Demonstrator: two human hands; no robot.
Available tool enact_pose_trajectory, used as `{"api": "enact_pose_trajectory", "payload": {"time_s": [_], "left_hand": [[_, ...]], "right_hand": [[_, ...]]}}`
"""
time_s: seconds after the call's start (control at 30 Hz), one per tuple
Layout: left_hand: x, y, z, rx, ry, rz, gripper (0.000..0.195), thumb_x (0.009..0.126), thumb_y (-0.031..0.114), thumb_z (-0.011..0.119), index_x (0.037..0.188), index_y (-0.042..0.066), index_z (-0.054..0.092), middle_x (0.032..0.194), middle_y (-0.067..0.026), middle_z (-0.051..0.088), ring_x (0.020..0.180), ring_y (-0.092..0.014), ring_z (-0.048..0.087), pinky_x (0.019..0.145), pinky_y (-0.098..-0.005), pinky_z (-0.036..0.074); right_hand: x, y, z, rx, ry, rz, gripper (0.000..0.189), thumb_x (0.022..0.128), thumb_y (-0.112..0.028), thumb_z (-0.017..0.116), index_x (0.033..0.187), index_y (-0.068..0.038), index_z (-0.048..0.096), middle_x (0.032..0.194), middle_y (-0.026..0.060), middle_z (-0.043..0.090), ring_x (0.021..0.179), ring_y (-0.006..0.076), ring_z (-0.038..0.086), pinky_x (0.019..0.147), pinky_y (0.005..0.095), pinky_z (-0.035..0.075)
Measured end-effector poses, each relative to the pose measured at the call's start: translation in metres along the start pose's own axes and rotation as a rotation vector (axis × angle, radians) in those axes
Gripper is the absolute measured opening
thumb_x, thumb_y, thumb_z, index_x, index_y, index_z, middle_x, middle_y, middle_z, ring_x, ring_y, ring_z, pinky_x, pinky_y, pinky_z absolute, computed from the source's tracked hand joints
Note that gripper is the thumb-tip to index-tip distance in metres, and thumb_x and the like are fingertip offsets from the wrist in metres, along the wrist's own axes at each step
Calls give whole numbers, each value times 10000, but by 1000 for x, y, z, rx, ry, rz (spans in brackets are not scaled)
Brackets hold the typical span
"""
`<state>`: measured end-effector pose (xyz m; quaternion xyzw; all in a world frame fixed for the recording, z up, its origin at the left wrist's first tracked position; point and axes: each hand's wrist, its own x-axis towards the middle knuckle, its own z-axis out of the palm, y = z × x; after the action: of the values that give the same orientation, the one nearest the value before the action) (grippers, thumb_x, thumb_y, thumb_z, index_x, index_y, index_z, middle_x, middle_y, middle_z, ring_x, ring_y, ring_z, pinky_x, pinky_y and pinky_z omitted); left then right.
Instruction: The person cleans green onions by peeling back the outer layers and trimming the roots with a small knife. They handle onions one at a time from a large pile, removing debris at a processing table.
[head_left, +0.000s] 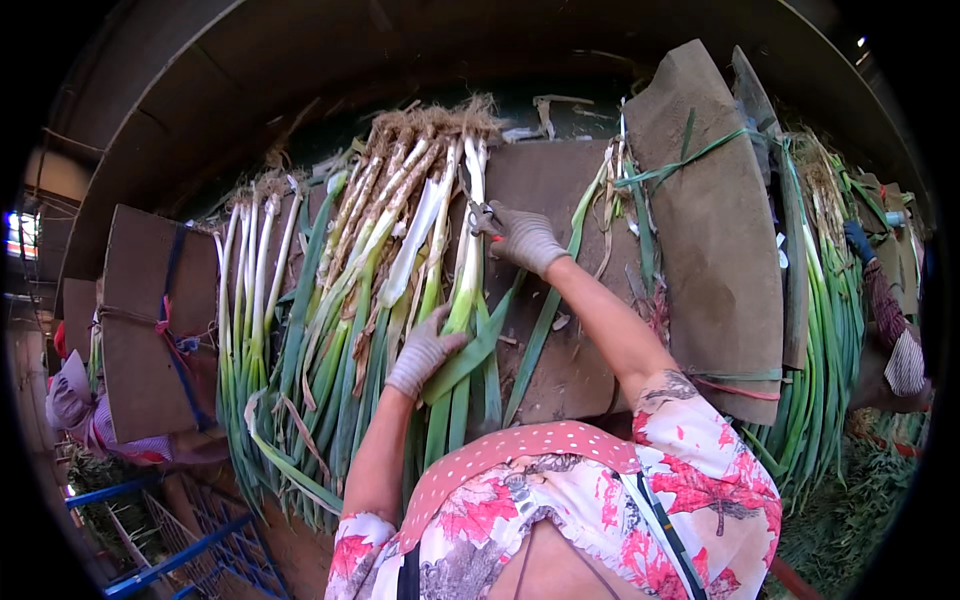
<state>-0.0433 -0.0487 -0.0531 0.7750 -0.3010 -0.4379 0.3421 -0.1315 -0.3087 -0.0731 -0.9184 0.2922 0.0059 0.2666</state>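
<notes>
My left hand (429, 351), in a light knit glove, is closed round the green lower part of a large green onion (472, 262). That onion lies with its white shank and roots pointing away from me. My right hand (529, 236), gloved the same way, grips a small metal tool (478, 215), apparently scissors, with a bit of orange showing. The tool lies against the white shank; its working end is hard to make out. Left of it rests a heap of soil-covered green onions (382, 195) with tangled roots (435, 124). A peeled white sheath (417, 236) lies across them.
Cleaner onions (251, 277) lie at the left, beside a tied board (146, 322). Another upright board (697, 225) stands right of the work board (551, 345). Beyond it are more onions (825, 322) and another person's gloved hand (859, 241). Blue metal bars (180, 555) are lower left.
</notes>
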Motion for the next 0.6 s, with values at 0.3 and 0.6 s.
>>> {"api": "enact_pose_trajectory", "payload": {"time_s": [0.3, 0.6], "left_hand": [[45, 4, 12, 418, 143, 76, 646, 764, 228, 668, 1339, -12, 498, 997, -293, 670, 917, -402, 669, 844, -449, 521], [-22, 19, -60, -436, -161, -55, 785, 690, 100, 696, 1403, -66, 413, 1241, -141, 606, 1101, -221, 590, 984, -299, 448]], "right_hand": [[-209, 5, 36, 31, -236, -12, 864, 760, -338, 716, 1493, -89, 333, 1039, 205, 675, 956, 400, 656, 822, 486, 518], [-45, -18, 7, 1069, 97, 150, 494, 886, -384, 675, 1242, -62, 562, 1072, 131, 675, 871, 237, 667, 762, 360, 535]]}}
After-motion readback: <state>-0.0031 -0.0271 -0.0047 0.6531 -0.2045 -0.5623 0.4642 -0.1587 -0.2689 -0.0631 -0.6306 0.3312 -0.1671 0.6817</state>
